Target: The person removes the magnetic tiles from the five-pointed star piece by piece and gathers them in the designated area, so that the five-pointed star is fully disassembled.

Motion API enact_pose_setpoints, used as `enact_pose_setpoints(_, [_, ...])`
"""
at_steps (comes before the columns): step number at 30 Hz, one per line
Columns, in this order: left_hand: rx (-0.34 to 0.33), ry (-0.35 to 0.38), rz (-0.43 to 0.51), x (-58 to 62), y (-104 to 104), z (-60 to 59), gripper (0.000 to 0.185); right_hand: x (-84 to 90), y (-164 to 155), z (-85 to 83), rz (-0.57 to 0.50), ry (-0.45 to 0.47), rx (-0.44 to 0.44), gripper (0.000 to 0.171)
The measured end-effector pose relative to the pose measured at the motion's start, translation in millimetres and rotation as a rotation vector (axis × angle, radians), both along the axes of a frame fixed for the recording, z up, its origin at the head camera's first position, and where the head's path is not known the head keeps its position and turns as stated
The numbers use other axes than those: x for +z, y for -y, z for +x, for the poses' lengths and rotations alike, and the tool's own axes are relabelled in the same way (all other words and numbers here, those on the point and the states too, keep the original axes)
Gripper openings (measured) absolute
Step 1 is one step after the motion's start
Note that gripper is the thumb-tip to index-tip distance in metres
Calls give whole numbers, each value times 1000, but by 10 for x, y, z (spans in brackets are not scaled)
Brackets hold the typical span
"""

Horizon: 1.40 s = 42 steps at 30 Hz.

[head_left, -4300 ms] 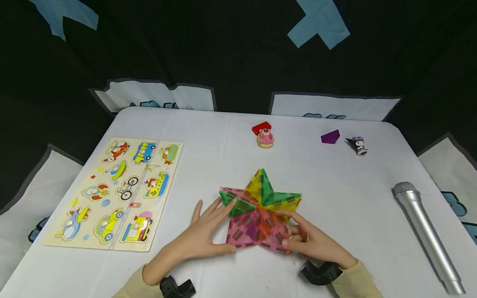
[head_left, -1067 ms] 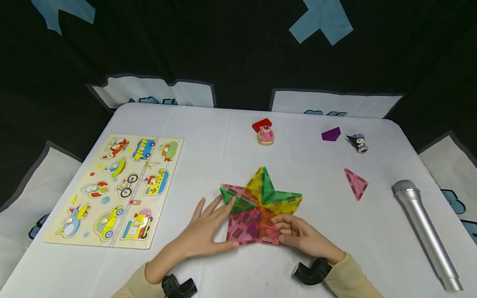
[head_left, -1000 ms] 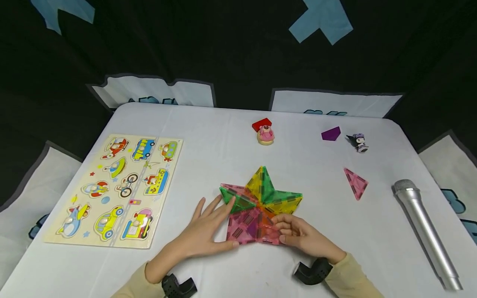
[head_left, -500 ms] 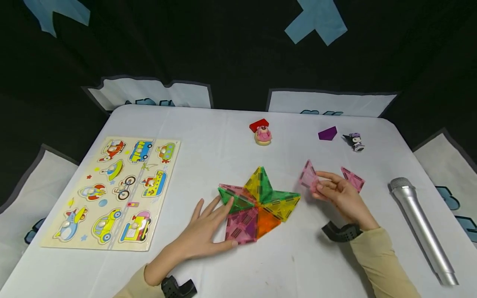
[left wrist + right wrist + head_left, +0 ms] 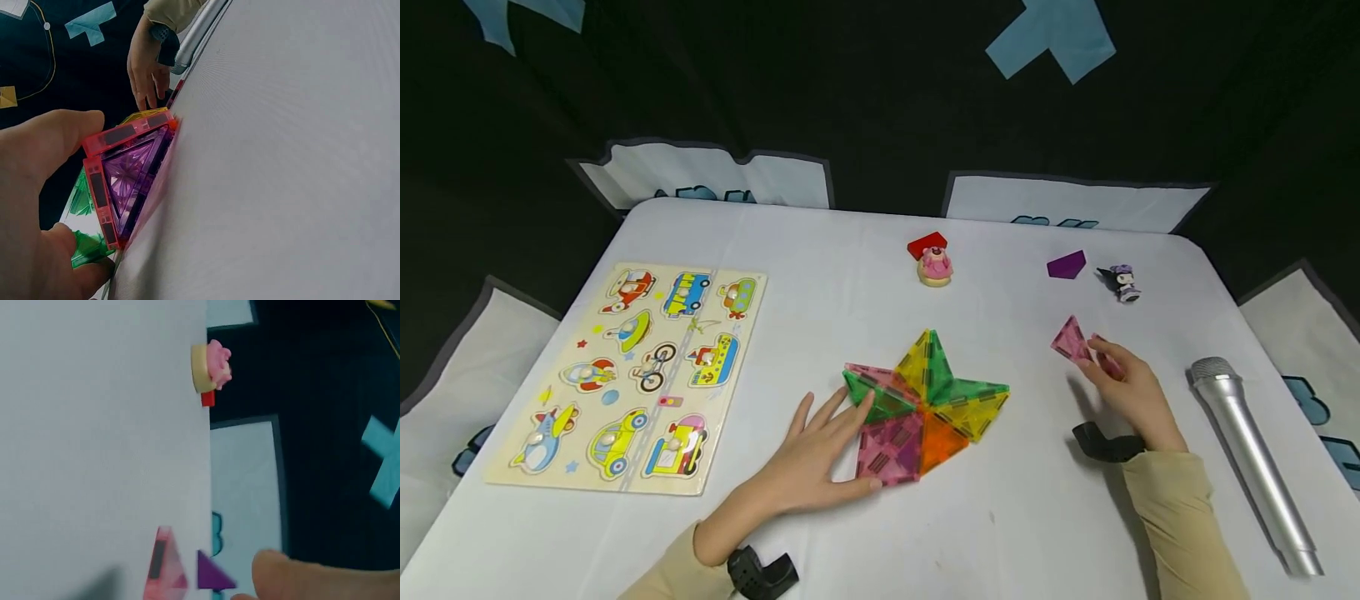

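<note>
A star of translucent magnetic tiles (image 5: 958, 400) in yellow, green, orange and pink lies mid-table. My left hand (image 5: 812, 462) rests at its left side with fingers spread. The thumb touches a pink corner and a fingertip reaches the green point. In the left wrist view, thumb and fingers flank the pink-framed block (image 5: 103, 194), with purple inside it. Right of the star, my right hand (image 5: 1131, 396) pinches a pink triangular magnetic tile (image 5: 1070, 339) above the table. A second pink tile (image 5: 1108, 364) is partly hidden by those fingers; whether they touch it I cannot tell.
A wooden vehicle puzzle board (image 5: 662, 329) lies at left. A silver microphone (image 5: 1255, 462) lies at right. Toward the back are a pink bear figure (image 5: 935, 265) by a red piece (image 5: 925, 243), a purple piece (image 5: 1066, 265) and a small dark-and-white figure (image 5: 1124, 283).
My right hand took a pink tile off the star's lower right, baring the orange part, and carried it right toward the other pink tile, removed earlier. My left hand stays in place.
</note>
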<state>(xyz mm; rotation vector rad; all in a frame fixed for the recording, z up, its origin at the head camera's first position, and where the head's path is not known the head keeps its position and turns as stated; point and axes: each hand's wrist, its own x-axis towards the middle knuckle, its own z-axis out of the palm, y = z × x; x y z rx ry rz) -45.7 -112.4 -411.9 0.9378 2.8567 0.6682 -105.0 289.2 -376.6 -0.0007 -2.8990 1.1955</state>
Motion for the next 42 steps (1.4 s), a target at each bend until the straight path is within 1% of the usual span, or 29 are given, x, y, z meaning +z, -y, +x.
enact_pose_setpoints(2, [-2,2,-7,8,-3,-10,94,23,115,57,8,-98,11,39])
enact_pose_setpoints(3, [-3,5,-5,12,-4,-15,94,25,197,92,0,-142,44,35])
enact_pose_setpoints(4, [-3,8,-4,15,-4,-18,94,24,290,129,-10,-185,98,31])
enact_pose_setpoints(5, [-4,10,-2,17,-4,-22,94,26,395,170,-25,-211,176,31])
enact_pose_setpoints(7, [-6,10,2,20,-8,-28,93,29,630,263,-68,-208,361,36])
enact_pose_setpoints(9, [-8,9,8,23,-14,-33,93,20,867,360,-60,-175,537,45])
enact_pose_setpoints(10, [-8,9,10,23,-16,-34,93,13,976,407,-27,-167,604,50])
enact_pose_setpoints(11, [-9,7,12,22,-18,-35,93,0,1071,451,24,-167,649,55])
enact_pose_setpoints(12, [-9,7,12,22,-20,-34,93,-13,1154,491,82,-179,672,58])
enact_pose_setpoints(15, [-3,8,9,16,-17,-27,93,-61,1310,580,265,-250,664,67])
enact_pose_setpoints(17, [-2,8,7,12,-12,-20,93,-91,1353,611,326,-286,639,70])
enact_pose_setpoints(22, [-1,9,12,13,-4,-4,93,-114,1376,624,358,-352,620,67])
enact_pose_setpoints(26, [-1,12,12,14,-6,1,93,-90,1344,607,388,-427,635,56])
enact_pose_setpoints(29, [0,15,15,9,-7,4,94,-57,1293,581,396,-438,664,46])
enact_pose_setpoints(31, [1,14,17,3,-5,4,94,-32,1242,556,391,-417,684,40])
enact_pose_setpoints(32, [0,12,18,1,-4,4,94,-16,1210,542,374,-383,696,37])
enact_pose_setpoints(33, [0,10,18,-4,-3,3,94,-2,1174,525,323,-334,717,35])
enact_pose_setpoints(34, [-1,7,19,-7,-4,3,94,10,1134,504,251,-273,739,33])
enact_pose_setpoints(36, [-1,2,14,-12,-3,2,94,36,1039,453,60,-154,776,29])
enact_pose_setpoints(38, [-2,-2,13,-12,-3,1,94,58,927,377,-184,-27,782,25])
enact_pose_setpoints(39, [-1,-3,12,-12,-2,1,94,67,866,325,-304,24,763,24])
enact_pose_setpoints(40, [-1,-5,11,-11,-1,1,94,76,806,267,-400,51,724,23])
enact_pose_setpoints(41, [1,-4,10,-11,2,2,94,83,746,203,-478,65,663,23])
enact_pose_setpoints(42, [2,-3,13,-11,3,3,94,87,690,134,-543,75,582,23])
